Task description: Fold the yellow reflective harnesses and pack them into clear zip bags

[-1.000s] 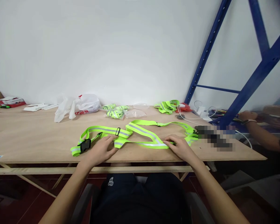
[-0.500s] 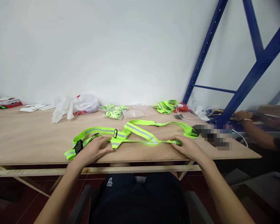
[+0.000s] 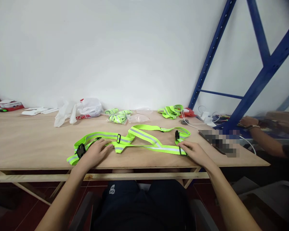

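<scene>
A: What's on the wooden bench (image 3: pixel 38 138) under the white wall (image 3: pixel 135 48)?

B: A fluorescent harness (image 3: pixel 168 149), worked by two bare hands. The right hand (image 3: pixel 195 152) has its fingertips drawn close together at the near band's right end, beside a black slider (image 3: pixel 183 150). The left hand (image 3: pixel 96 154) rests with its fingers loosely curled by the band's other end. Whether either really pinches the webbing, I can't tell from this angle.

A: Which step is this?

B: Straightening, I'd judge: the near band runs almost level between the hands. The next move seems to call for keeping it flat and untwisted.

A: And the rest of it?

B: Its loops lie beyond the fingers, towards the wall, and spread left to a black buckle (image 3: pixel 81 150) just beside the left hand. Farther back sit a green bundle (image 3: pixel 170 111) and some bagged straps (image 3: pixel 118 117).
</scene>
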The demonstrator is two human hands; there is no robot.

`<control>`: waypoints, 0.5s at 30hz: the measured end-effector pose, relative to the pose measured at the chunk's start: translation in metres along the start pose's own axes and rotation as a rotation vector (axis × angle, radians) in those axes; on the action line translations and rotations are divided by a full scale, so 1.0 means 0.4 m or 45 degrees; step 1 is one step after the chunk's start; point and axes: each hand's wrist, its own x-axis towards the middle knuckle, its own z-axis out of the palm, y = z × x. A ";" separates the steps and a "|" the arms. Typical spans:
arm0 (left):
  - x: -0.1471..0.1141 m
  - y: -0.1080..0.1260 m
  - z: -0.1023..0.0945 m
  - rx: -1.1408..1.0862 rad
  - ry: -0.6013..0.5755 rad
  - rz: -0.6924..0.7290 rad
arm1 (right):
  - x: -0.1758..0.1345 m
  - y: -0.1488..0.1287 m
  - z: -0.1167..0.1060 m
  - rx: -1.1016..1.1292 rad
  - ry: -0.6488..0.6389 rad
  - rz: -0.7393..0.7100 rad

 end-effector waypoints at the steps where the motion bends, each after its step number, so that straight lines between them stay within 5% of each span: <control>1: 0.002 -0.006 0.004 0.009 0.023 -0.009 | 0.002 0.002 0.006 -0.021 -0.006 0.001; 9: 0.009 -0.039 0.035 0.213 0.087 -0.076 | 0.011 0.057 0.025 -0.258 0.219 -0.035; 15: 0.003 -0.042 0.043 0.340 0.084 -0.109 | 0.008 0.059 0.021 -0.274 0.089 -0.141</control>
